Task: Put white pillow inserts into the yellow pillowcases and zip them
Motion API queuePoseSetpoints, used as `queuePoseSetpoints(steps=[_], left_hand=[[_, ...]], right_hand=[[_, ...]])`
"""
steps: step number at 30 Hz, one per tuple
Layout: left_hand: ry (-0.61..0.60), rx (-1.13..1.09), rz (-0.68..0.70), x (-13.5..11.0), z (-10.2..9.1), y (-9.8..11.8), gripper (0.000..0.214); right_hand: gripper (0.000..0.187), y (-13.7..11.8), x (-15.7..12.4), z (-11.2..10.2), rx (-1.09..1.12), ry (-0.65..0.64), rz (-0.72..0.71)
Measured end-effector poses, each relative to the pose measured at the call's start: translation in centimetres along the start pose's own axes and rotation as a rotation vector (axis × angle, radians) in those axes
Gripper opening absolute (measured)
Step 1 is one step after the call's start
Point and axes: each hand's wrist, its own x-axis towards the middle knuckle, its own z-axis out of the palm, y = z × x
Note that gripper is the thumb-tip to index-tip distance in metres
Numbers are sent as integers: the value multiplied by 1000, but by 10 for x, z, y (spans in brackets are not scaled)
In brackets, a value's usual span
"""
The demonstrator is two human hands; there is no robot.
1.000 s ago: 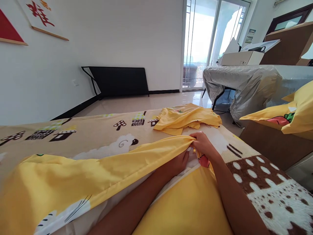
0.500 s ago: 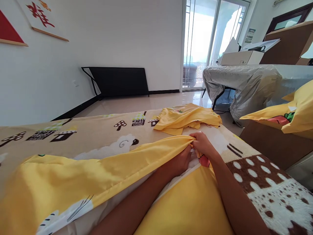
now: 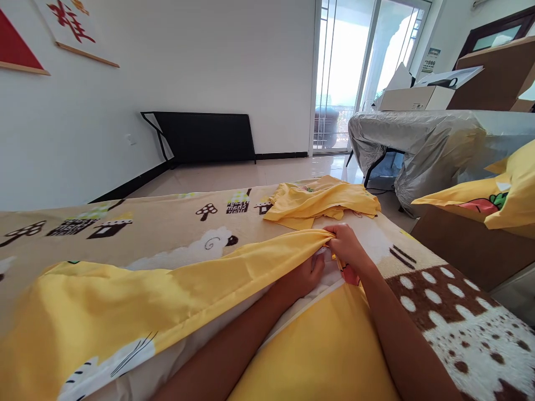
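Note:
A yellow pillowcase lies across the patterned blanket in front of me, with a white pillow showing at its open end. My right hand pinches the upper edge of the opening, fingers closed on the yellow cloth. My left hand reaches into the opening under that edge; its fingers are hidden by the cloth and seem to press on the white pillow. A second yellow cloth lies crumpled just beyond my hands.
A yellow pillow with a strawberry print rests on a brown box at the right. A table under silver plastic carries cardboard boxes. A black panel leans on the far wall beside glass doors.
My left hand has shifted slightly inside the opening. The right hand keeps its pinch in the same place. The view has barely moved.

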Motion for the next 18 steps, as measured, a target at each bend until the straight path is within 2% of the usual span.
queuePoseSetpoints(steps=[5, 11, 18], left_hand=[[37, 19, -31, -2, 3, -6, 50], [91, -133, -287, 6, 15, -19, 47], [23, -175, -237, 16, 14, -17, 38]], right_hand=[[22, -2, 0, -1, -21, 6, -17], [19, -4, 1, 1, -35, -5, 21], [18, -6, 1, 0, 35, -1, 29]])
